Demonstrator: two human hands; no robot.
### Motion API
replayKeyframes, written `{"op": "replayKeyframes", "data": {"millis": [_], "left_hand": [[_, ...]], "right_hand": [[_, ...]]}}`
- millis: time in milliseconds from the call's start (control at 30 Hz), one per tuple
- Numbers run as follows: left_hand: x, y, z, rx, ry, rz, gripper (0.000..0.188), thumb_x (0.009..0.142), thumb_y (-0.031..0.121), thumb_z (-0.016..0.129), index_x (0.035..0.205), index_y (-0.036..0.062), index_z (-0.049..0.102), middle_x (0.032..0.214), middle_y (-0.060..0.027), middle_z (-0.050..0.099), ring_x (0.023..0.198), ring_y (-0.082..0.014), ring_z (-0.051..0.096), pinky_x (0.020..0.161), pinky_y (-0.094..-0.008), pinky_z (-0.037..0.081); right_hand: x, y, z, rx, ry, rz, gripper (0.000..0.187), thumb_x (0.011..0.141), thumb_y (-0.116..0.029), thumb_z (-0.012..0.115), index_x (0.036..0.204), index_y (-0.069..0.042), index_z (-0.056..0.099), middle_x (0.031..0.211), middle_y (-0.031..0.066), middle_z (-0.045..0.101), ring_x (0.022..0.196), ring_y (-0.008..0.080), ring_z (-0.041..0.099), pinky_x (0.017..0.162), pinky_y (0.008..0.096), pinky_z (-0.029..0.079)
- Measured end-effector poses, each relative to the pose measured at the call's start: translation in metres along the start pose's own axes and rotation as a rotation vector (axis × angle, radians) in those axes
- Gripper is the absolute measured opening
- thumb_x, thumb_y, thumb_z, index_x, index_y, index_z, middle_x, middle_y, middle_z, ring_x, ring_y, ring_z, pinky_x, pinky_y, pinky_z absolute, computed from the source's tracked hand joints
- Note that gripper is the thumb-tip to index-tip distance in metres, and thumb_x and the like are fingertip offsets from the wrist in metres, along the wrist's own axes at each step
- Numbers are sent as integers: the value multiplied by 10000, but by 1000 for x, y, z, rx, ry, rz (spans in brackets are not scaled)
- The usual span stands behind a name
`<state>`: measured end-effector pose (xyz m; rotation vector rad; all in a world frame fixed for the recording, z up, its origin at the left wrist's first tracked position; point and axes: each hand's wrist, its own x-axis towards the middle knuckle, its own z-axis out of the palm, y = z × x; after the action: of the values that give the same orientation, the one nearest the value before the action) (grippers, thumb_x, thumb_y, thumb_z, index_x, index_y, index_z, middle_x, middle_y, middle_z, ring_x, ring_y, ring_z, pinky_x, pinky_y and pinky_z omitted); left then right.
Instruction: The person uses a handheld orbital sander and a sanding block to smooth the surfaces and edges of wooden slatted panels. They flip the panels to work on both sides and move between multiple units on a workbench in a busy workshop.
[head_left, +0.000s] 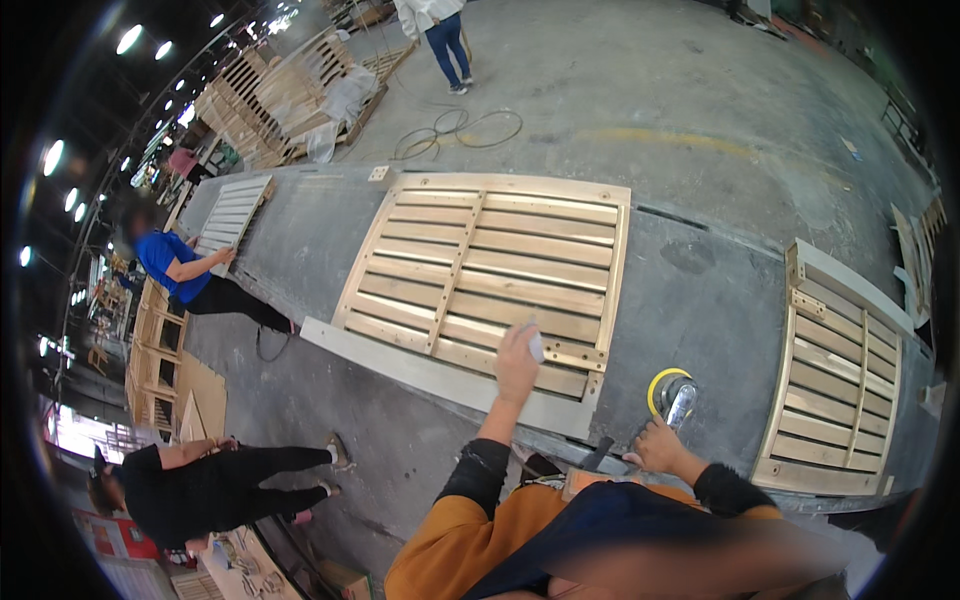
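A slatted wooden panel (489, 240) lies on the grey worktable in front of me. Over its near right part, my left hand (517, 362) is closed around a small pale pad (536, 346), possibly folded sandpaper; its exact kind is unclear. Beside the panel's right edge, a round power sander (677, 396) with a yellow-edged disc is tilted up on the tabletop. Fingers of my right hand (658, 446) wrap the near end of the sander's handle.
Another slatted panel (835, 385) lies to the right on the table (700, 290). At the table's far left, a co-worker in blue (170, 265) handles a pale slatted panel (228, 212). A person in black (215, 490) stands lower left. A coiled hose (460, 130) lies on the floor beyond.
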<state>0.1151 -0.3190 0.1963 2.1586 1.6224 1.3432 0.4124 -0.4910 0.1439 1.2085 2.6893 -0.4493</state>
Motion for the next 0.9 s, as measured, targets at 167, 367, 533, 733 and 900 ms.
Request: {"op": "replayKeyframes", "data": {"millis": [167,367,533,733,900], "left_hand": [[-32,-14,-7,-91,74,-208,257,848,-30,569,1079,36,660,1050,-172,625,984,-371,610,837,-408,499],[-62,-27,8,-417,167,-712,270,913,-54,487,1117,5,653,1147,-138,634,1112,-251,583,968,-317,431],[-100,-61,-17,-418,287,-907,306,919,-50,472,1188,-12,611,1202,-121,616,1131,-224,572,979,-337,436],[-200,-89,-71,-272,696,-1143,339,929,-31,450,1256,-31,538,1215,-162,586,1066,-260,607,924,-352,497],[-237,-121,-78,-449,746,-1370,341,915,-24,468,1246,-37,548,1218,-156,590,1049,-264,619,894,-359,520]], "right_hand": [[0,19,-6,-63,-398,-54,602,914,-573,434,764,-79,744,737,126,694,764,291,656,881,439,369],[-39,86,-14,-193,-560,25,600,920,-577,423,826,-87,756,791,124,709,820,310,660,907,453,368],[-38,113,-23,-1,-413,-46,489,882,-519,543,924,-64,718,939,151,675,958,335,622,857,490,435],[63,92,-49,487,344,41,470,872,-353,643,1224,-56,548,1230,195,538,1153,379,512,996,503,396],[132,-9,-35,587,501,105,596,835,-300,690,1343,-68,481,1304,193,486,1236,398,426,1052,512,334]]}}
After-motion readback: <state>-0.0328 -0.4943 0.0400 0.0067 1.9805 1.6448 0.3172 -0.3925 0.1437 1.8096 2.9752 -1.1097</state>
